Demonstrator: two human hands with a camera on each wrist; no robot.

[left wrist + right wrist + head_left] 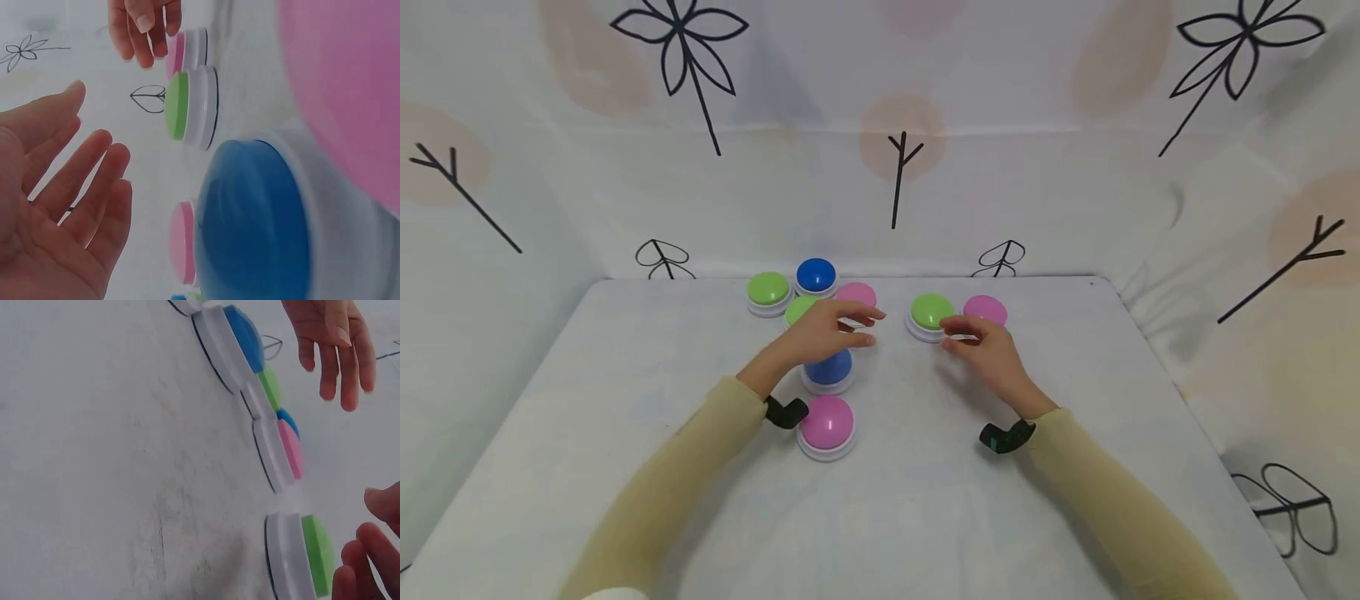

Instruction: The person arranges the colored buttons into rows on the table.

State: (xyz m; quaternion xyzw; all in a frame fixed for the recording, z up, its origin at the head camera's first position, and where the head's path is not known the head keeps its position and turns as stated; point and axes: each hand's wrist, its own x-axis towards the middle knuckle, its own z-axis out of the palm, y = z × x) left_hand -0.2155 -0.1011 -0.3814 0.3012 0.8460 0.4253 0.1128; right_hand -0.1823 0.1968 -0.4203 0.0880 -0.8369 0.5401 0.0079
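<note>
My left hand [827, 330] is held over the left group of round push buttons with white bases, its fingers loosely extended and holding nothing. Beneath and around it are a blue button [829, 368], a partly hidden green button [801, 310] and a pink button [859, 293]. The left wrist view shows that same blue button [250, 219] large, with the palm beside it. My right hand [988, 354], fingers slightly bent and nothing between them, has its fingertips close to a green button [931, 310]. Just behind that hand stands another pink button [985, 309], its base mostly covered.
Nearest the person in the left group is a pink button [827, 422]. A green button [767, 288] and a blue button [816, 275] stand by the table's back edge. The white table [925, 517] meets a patterned cloth backdrop [820, 183]. Dark wrist cameras [1006, 437] sit on both wrists.
</note>
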